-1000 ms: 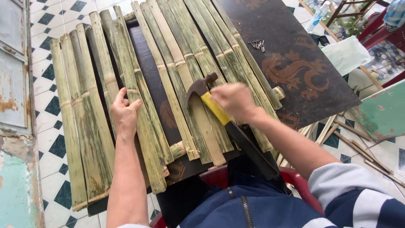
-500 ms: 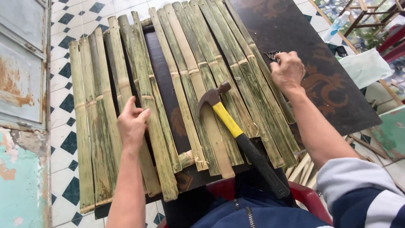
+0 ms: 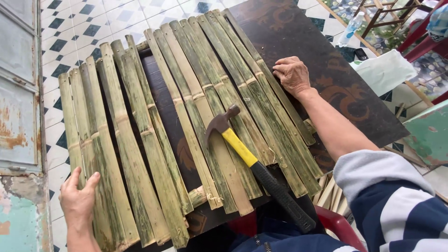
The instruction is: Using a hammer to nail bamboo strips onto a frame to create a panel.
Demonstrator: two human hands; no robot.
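Observation:
Several split green bamboo slats [image 3: 154, 126] lie side by side across a dark wooden table [image 3: 322, 60]. My left hand [image 3: 78, 200] rests flat on the leftmost slats near their front ends, fingers apart. My right hand [image 3: 292, 74] lies palm down at the right edge of the slats, fingertips curled on the table top; whether it pinches anything small is hidden. A claw hammer [image 3: 254, 165] with a yellow and black handle lies loose on the middle slats, head pointing away from me.
A rusty painted metal door [image 3: 18, 116] stands at the left over a blue and white tiled floor [image 3: 88, 23]. A plastic bottle [image 3: 349, 29], a white cloth [image 3: 385, 70] and a red chair edge [image 3: 333, 224] are at the right and below.
My right hand let go of the hammer and reached to the right side of the slats. My left hand slid leftward to the outer slats. The hammer now lies free.

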